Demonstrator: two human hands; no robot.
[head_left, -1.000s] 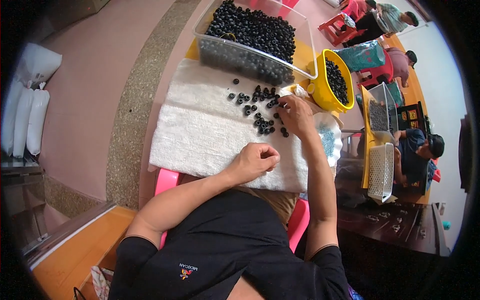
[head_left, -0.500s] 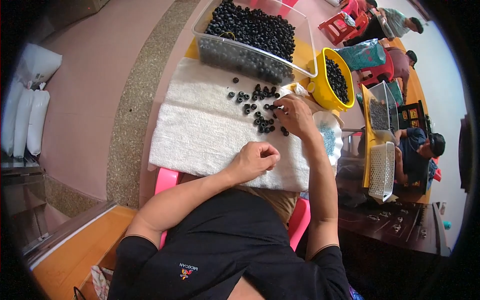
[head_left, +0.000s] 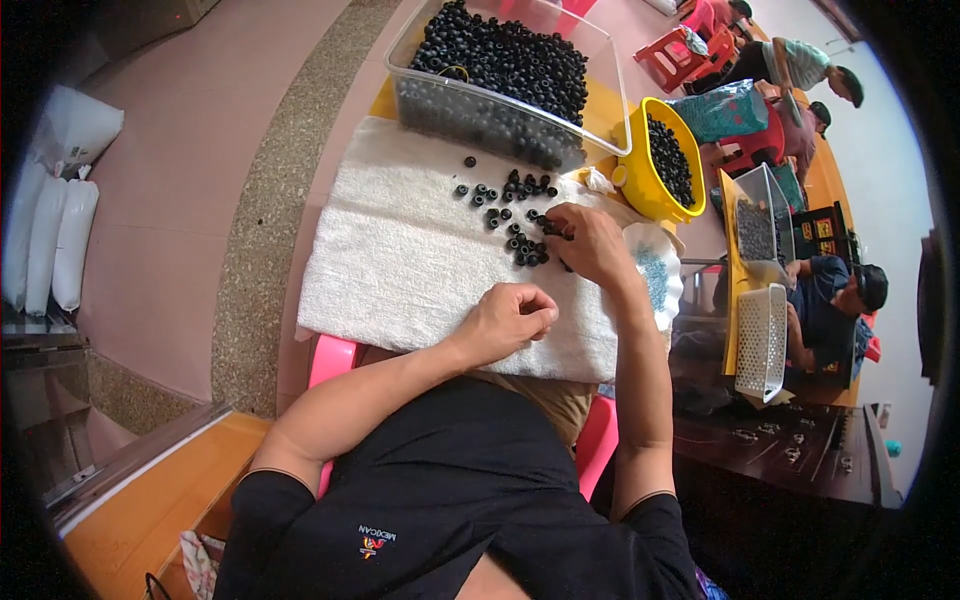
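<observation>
Small black round pieces, some showing a hole, lie loosely grouped on a white towel. My right hand is over the right side of this group, its fingers bent together on a small black round piece at the fingertips. My left hand rests on the towel's near part, its fingers curled and thumb against them. Whatever it holds, if anything, is hidden. A white scalloped dish with tiny blue bits stands right of my right wrist.
Beyond the towel stands a clear plastic bin full of black pieces. A yellow tub of them is on its right, with crumpled white paper nearby. Co-workers sit at the right, one by a white perforated basket. White sacks lean at far left.
My right hand has shifted slightly nearer and its fingers have drawn in over the pieces. My left hand has stayed put. A co-worker in the far right has moved further right.
</observation>
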